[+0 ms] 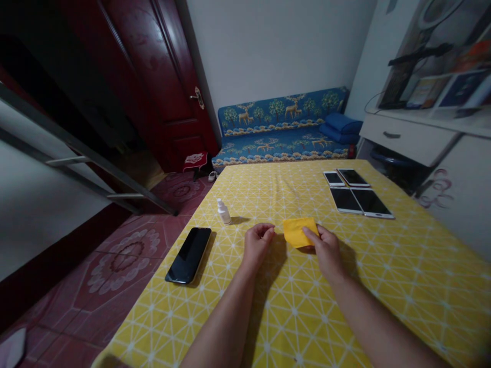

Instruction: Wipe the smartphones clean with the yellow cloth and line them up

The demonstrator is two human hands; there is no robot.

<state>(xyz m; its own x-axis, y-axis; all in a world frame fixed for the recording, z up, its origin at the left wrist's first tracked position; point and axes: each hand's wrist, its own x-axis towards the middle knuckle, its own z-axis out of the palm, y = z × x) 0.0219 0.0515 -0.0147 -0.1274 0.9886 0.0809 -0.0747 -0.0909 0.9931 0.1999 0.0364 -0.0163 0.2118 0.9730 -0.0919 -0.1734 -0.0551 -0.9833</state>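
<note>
A folded yellow cloth (297, 232) is held up over the table by my right hand (328, 250). The thumb lies across its front and the other fingers are behind it. Just left of the cloth, and apart from it, my left hand (258, 245) is closed, thumb against the curled fingers. Whatever those fingers may hold is hidden. Beyond my left hand, a small white bottle (224, 212) stands upright. A black-screened phone (190, 255) lies face up near the table's left edge.
Several phones lie together at the far right, among them a larger white-edged phone (371, 203). A yellow patterned tablecloth (295, 312) covers the table. Behind it stands a blue sofa (280, 138); a white drawer cabinet (412, 138) is to the right, and a metal ladder (88, 153) to the left.
</note>
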